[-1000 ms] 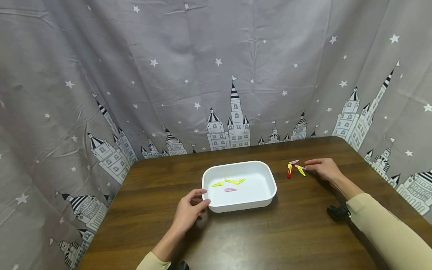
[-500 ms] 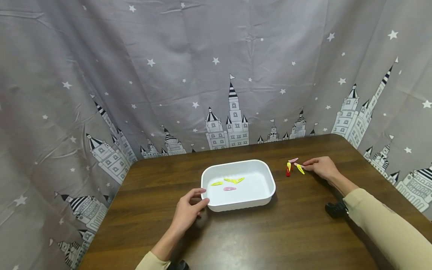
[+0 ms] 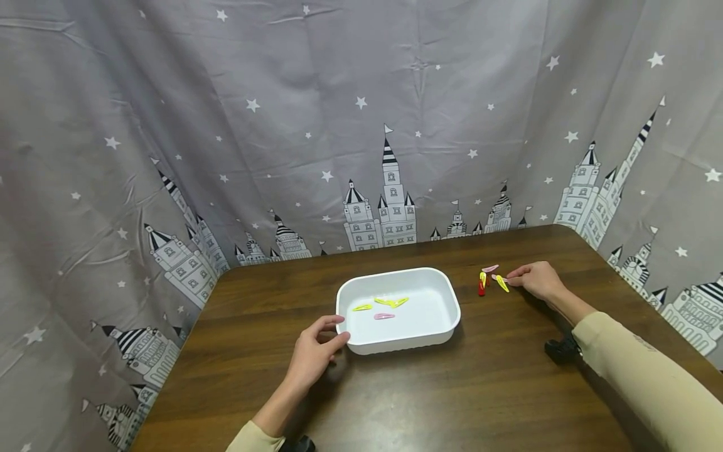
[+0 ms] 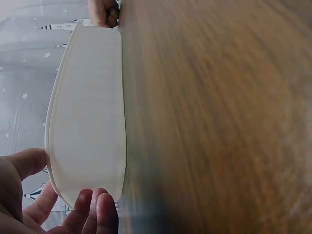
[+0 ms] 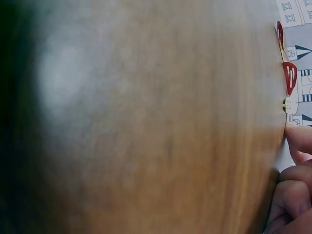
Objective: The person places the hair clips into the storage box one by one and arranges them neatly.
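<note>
At the left front corner of a white tray (image 3: 398, 344), my left hand (image 3: 312, 358) holds the rim, thumb and fingers curled about it. The left wrist view has the thumb over the rim and fingertips against the outer wall. Inside lie several yellow hair clips (image 3: 363, 307) and a pink hair clip (image 3: 385, 316). To the right of the tray, my right hand (image 3: 541, 280) pinches the end of another pink hair clip (image 3: 495, 277), low at the table. A yellow hair clip (image 3: 503, 285) lies across it. The right wrist view shows red hair clips (image 5: 290, 78) beyond the fingertips.
Next to the pinched clip lie a red hair clip (image 3: 482, 289), another yellow clip (image 3: 482, 277) and a pink clip (image 3: 490, 269). The brown wooden table (image 3: 440, 395) ends at a grey curtain (image 3: 294, 125) printed with castles and stars.
The view shifts slightly. My right fingertips stay at the pink hair clip and my left hand stays on the tray; nothing else visibly moves.
</note>
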Tool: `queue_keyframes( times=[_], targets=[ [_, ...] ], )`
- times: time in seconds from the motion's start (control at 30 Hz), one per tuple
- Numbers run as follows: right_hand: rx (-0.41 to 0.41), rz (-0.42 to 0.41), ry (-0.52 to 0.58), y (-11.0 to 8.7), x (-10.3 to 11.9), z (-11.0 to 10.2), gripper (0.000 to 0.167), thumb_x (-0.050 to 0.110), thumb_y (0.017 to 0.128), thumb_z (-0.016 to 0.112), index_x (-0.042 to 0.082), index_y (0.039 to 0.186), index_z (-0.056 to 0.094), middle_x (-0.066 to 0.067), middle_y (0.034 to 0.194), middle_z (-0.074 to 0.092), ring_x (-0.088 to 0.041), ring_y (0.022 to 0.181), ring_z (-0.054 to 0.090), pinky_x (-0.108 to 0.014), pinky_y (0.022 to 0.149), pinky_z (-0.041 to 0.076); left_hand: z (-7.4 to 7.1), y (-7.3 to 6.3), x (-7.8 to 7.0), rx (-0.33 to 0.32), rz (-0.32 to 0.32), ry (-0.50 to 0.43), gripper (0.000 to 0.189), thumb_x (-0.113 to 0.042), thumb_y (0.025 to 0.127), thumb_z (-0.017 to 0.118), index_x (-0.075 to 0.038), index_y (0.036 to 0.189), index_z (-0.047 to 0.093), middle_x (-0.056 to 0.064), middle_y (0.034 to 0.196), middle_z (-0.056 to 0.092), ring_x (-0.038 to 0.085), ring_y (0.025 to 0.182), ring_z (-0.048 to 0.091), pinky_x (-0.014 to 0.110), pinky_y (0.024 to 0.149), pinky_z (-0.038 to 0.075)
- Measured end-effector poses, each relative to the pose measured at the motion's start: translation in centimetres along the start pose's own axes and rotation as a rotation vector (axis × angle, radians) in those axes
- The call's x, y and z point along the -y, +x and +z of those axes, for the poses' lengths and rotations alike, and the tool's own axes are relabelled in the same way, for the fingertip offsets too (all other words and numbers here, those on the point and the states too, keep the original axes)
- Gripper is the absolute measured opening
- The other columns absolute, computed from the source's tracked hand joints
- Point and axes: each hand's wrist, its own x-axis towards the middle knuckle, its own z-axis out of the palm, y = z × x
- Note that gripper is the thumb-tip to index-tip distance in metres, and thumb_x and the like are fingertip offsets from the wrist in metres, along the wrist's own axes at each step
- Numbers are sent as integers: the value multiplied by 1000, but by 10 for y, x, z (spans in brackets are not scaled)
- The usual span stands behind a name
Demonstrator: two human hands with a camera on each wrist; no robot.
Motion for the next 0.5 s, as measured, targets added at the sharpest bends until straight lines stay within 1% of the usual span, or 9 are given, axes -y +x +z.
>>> queue_keyframes(
  times=[0.1, 0.37, 0.43, 0.5],
  targets=[
    [-14, 8, 8, 0, 0, 1, 23, 20, 93, 69, -1, 100, 78, -30, 124, 65, -44, 116, 57, -43, 90, 43, 0, 0, 0, 0, 1, 3, 33, -22, 90, 77, -13, 121, 69, 12, 114, 68, 17, 83, 65, 33, 65, 56],
    [-55, 22, 10, 0, -1, 2, 24, 19, 94, 68, -3, 100, 77, -31, 121, 65, -44, 112, 57, -42, 85, 43, 0, 0, 0, 1, 6, -3, 34, -21, 90, 77, -12, 121, 69, 12, 112, 68, 18, 83, 65, 34, 66, 56],
    [-58, 23, 18, 0, 1, 2, 27, 20, 94, 69, -3, 103, 75, -30, 122, 65, -44, 114, 57, -45, 88, 44, 0, 0, 0, 1, 7, -2, 34, -22, 90, 77, -12, 121, 69, 12, 112, 68, 18, 82, 65, 34, 66, 57],
    [-52, 24, 27, 0, 2, 2, 30, 22, 93, 70, -3, 109, 74, -30, 125, 64, -46, 119, 55, -51, 95, 43, -1, 0, 0, 2, 6, 0, 34, -22, 90, 77, -11, 121, 69, 12, 112, 68, 18, 82, 64, 34, 66, 57]
  ],
)
